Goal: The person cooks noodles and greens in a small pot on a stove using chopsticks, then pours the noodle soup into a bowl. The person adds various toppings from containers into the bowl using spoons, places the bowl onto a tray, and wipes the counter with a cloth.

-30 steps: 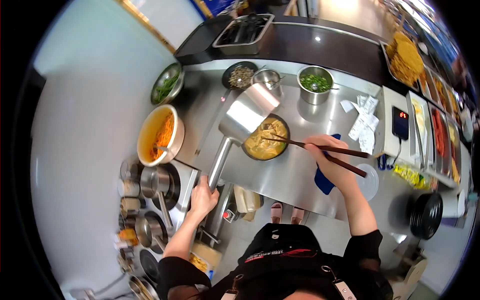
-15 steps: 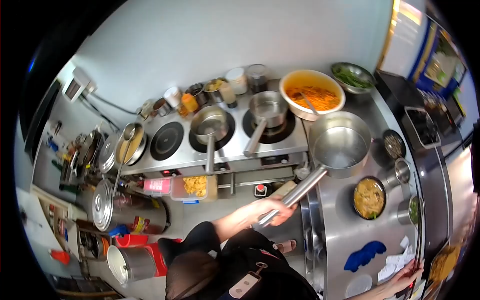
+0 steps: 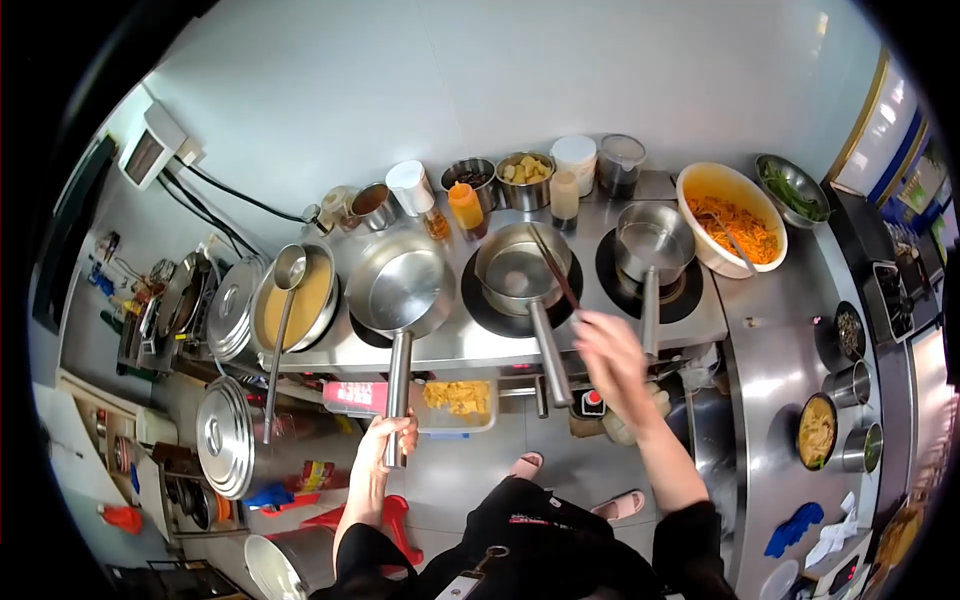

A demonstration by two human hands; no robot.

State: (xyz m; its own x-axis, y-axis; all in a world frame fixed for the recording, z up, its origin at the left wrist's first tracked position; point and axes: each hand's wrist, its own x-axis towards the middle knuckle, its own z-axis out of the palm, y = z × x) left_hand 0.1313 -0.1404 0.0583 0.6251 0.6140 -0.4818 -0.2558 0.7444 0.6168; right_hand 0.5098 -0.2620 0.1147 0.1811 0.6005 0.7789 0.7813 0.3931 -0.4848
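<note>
Swung off the counter [image 3: 765, 430] with the pan [image 3: 402, 285], my left grip [image 3: 383, 440] clamps its handle [image 3: 399, 375] at ten o'clock, likely clear of heat; at one, my right grip [image 3: 612, 362] pinches chopsticks [image 3: 560, 275], presumably for reach. Farther: pan above stove [image 3: 460, 347], eleven; tips above pot [image 3: 505, 281], twelve.

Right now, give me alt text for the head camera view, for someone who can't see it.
A person's left hand grips a wide, long-handled steel saucepan at a metal stovetop; the right hand holds dark brown chopsticks across a smaller steel saucepan. A round white tub of shredded orange food stands to the right.
</note>
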